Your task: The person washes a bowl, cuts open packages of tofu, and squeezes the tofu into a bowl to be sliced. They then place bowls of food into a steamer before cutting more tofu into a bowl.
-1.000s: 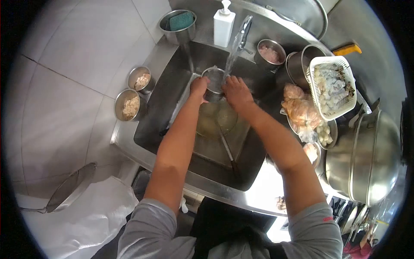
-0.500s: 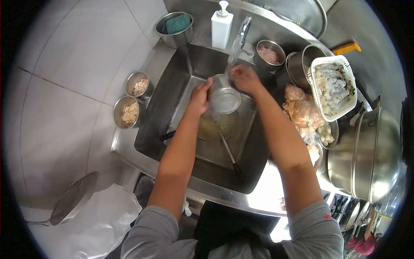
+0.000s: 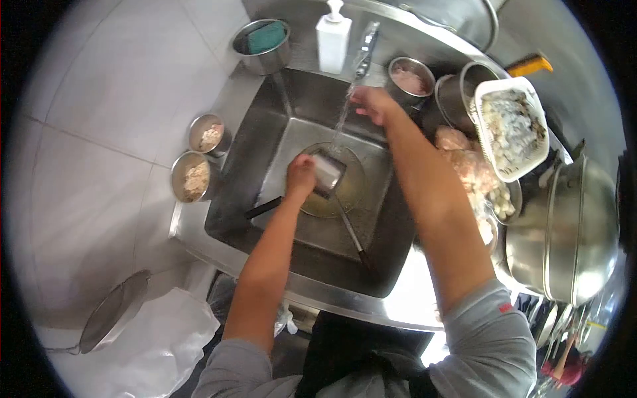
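Observation:
My left hand (image 3: 302, 176) grips a small metal cup (image 3: 328, 174) by its side, held tilted low in the sink (image 3: 265, 199). Under the cup lies a round pan (image 3: 355, 199) with cloudy yellowish liquid in it. A long-handled utensil (image 3: 352, 232) leans out of the pan, and a black handle (image 3: 264, 207) shows to the left. My right hand (image 3: 373, 103) is empty, fingers apart, beside the running water just below the faucet (image 3: 367, 50). The water falls past these fingers toward the pan.
Metal cups of pale food (image 3: 196, 178) stand on the left rim. Behind the sink are a sponge cup (image 3: 265, 56), a soap bottle (image 3: 333, 43) and a meat cup (image 3: 410, 78). At right sit a white basket of shrimp (image 3: 509, 126), bagged food (image 3: 464, 166) and large metal bowls (image 3: 564, 232).
The cup has come down from near the faucet toward the pan in my left hand. My right hand has left the cup and opened beside the water stream.

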Motion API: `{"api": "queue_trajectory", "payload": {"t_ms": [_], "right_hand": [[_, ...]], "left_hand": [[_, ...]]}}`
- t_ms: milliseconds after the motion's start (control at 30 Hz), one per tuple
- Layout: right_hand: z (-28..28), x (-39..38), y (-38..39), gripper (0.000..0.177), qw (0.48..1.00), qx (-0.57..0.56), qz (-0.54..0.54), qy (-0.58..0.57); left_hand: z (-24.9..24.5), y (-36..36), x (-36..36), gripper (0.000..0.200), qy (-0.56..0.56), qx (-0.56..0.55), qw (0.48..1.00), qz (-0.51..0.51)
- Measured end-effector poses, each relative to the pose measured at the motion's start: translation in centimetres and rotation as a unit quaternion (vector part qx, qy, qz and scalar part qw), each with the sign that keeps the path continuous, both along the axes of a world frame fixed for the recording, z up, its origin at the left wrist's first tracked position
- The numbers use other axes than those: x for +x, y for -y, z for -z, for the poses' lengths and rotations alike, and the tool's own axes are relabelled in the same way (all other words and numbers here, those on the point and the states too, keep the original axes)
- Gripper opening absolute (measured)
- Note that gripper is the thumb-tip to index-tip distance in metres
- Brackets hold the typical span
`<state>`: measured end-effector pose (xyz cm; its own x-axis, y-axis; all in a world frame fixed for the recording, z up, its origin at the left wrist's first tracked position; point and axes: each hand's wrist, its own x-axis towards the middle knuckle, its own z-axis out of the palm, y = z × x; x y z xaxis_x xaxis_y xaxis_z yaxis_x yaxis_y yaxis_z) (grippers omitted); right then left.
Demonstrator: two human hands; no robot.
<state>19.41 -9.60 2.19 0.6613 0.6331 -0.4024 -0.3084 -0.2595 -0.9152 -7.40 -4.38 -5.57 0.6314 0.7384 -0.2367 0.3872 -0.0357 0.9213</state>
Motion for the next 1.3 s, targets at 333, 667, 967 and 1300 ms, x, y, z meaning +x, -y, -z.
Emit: {"api": "queue_trajectory", "payload": {"t_ms": [333, 667, 967, 1300], "right_hand": [[-4.0, -24.1, 13.2, 0.093, 0.84, -0.129, -0.283, 0.444], [-13.2, -29.1, 25.3, 0.087, 0.829, 0.064, -0.057, 0.553], [-14.8, -32.5, 41.4, 0.104, 0.916, 0.099, -0.151, 0.359], [-8.6, -36.1, 64.6, 0.083, 0.939, 0.332, -0.054, -0.073]], "left_hand": [[-3.7, 5.1, -8.1, 0.015, 0.133, -0.36, 0.909, -0.164], [-13.5, 12.7, -16.4, 0.064, 0.081, -0.006, 0.985, -0.153], [-12.6, 27.5, -22.1, 0.097, 0.088, -0.169, 0.981, -0.046], [-20.8, 52.8, -25.9, 0.054, -0.006, 0.218, 0.941, 0.258]]}}
